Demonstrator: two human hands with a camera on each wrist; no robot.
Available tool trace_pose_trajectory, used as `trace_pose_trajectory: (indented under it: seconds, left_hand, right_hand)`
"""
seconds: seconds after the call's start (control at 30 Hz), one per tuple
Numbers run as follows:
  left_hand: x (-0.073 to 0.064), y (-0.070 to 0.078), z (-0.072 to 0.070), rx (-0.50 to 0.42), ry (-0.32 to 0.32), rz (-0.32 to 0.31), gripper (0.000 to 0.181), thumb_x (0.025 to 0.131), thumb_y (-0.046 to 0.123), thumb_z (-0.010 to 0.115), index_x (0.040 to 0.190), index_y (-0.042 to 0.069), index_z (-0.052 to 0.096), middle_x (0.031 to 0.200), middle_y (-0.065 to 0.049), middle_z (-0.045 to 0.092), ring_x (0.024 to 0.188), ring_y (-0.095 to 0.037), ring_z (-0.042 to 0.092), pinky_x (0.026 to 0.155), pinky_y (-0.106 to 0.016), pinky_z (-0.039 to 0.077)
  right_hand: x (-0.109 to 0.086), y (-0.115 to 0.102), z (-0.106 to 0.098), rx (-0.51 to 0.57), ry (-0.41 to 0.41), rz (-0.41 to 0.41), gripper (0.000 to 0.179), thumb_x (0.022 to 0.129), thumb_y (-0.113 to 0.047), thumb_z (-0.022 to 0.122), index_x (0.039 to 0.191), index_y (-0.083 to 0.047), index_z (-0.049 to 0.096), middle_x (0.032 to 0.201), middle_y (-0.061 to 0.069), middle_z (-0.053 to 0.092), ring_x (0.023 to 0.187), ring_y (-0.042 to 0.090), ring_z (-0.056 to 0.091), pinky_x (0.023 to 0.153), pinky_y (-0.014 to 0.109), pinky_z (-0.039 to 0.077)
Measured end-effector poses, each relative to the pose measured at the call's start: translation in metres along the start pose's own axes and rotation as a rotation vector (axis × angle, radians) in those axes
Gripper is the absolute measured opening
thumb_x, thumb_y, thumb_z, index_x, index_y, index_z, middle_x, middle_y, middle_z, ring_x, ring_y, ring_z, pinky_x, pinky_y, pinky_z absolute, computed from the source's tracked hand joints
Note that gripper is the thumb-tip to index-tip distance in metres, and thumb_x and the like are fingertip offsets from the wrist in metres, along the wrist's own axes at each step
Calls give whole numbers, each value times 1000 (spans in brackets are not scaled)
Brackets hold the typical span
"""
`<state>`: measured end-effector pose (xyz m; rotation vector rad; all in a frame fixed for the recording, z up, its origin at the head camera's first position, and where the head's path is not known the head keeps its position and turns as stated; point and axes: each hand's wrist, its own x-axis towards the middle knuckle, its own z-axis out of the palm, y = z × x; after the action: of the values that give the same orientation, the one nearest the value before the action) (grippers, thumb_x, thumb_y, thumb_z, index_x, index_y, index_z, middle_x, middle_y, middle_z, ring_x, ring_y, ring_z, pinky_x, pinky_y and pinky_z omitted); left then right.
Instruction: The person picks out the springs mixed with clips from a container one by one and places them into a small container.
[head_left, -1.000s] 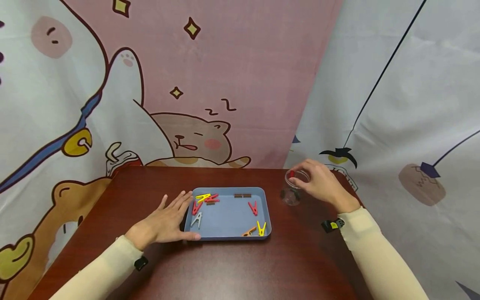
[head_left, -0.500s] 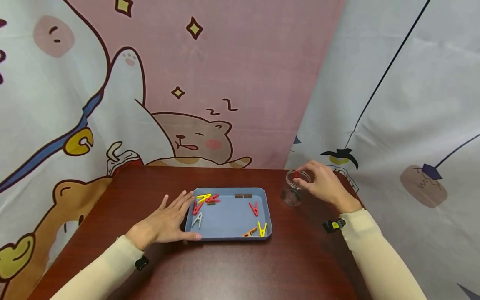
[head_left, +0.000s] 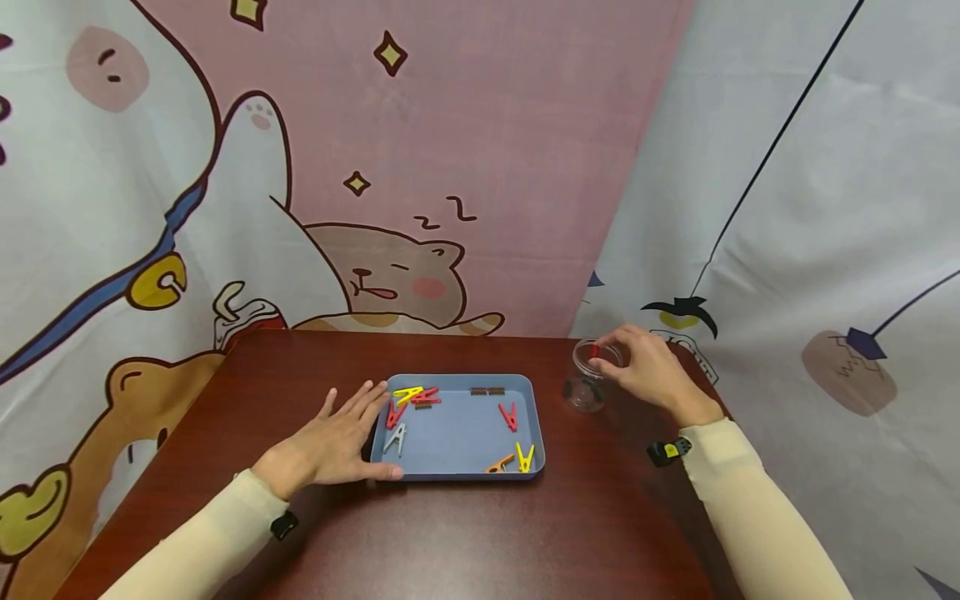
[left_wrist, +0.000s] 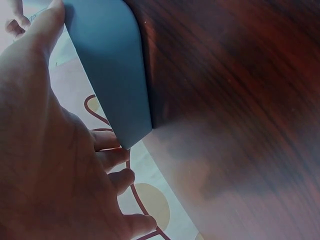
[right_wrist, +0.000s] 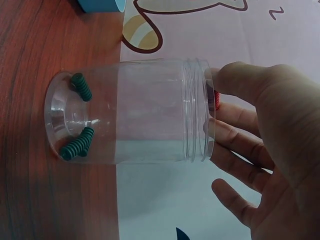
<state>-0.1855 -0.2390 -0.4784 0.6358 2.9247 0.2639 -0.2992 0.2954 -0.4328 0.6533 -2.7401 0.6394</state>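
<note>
My right hand [head_left: 647, 367] is at the mouth of a clear plastic jar [right_wrist: 150, 112], pinching a small red ribbed piece [right_wrist: 217, 100] that looks like a spring, between thumb and fingertips. Most of that piece is hidden by the fingers. Dark green springs [right_wrist: 77, 145] lie at the jar's bottom. The jar stands upright on the table, right of a blue-grey tray [head_left: 457, 446]. Spread along the tray's left side is my left hand [head_left: 337, 442], its thumb at the front rim and fingertips near the back left corner.
Inside the tray lie small clips: a red one [head_left: 508, 417], a yellow one [head_left: 524, 457], an orange one [head_left: 500, 463], a grey one [head_left: 395, 439] and others at the left. Brown springs [head_left: 487, 391] lie near its back wall. A printed cloth [head_left: 525, 167] hangs behind the dark wooden table [head_left: 465, 533].
The red spring and right fingertips have shifted slightly to the right within the jar's mouth. The left hand stays on the tray, and the head view has moved a little.
</note>
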Motion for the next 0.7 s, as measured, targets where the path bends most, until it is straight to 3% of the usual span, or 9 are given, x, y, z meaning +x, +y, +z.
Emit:
trace_pose_trajectory:
  seconds: [0.2, 0.33, 0.47, 0.7]
  left_hand:
    - [0, 0, 0, 0, -1, -2, 136, 92, 94, 72, 183, 1, 32, 195, -19, 24, 182, -48, 22, 138, -88, 16]
    - [0, 0, 1, -3, -1, -4, 137, 91, 95, 71, 183, 1, 32, 195, -19, 24, 182, -48, 22, 138, -89, 16]
    - [0, -1, 1, -5, -5, -9, 136, 92, 94, 72, 183, 1, 32, 195, -19, 24, 182, -48, 21, 138, -89, 15]
    - [0, 0, 1, -15, -10, -11, 135, 92, 92, 74, 183, 1, 31, 196, -19, 22, 183, -48, 19, 138, -89, 13]
  right_hand:
    - [1, 1, 2, -12, 19, -15, 49, 103, -30, 93, 143, -4, 80, 134, 22, 80, 119, 43, 77, 100, 68, 64]
    - [1, 1, 1, -13, 17, -13, 61, 104, -33, 92, 155, -5, 72, 147, 25, 77, 130, 48, 75, 107, 72, 62]
    - [1, 1, 0, -10, 4, -5, 63, 104, -33, 92, 157, -6, 70, 154, 26, 73, 139, 50, 72, 113, 74, 59]
    - [0, 0, -2, -17, -3, -2, 61, 104, -33, 91, 156, -6, 71, 149, 24, 75, 131, 47, 74, 110, 73, 60]
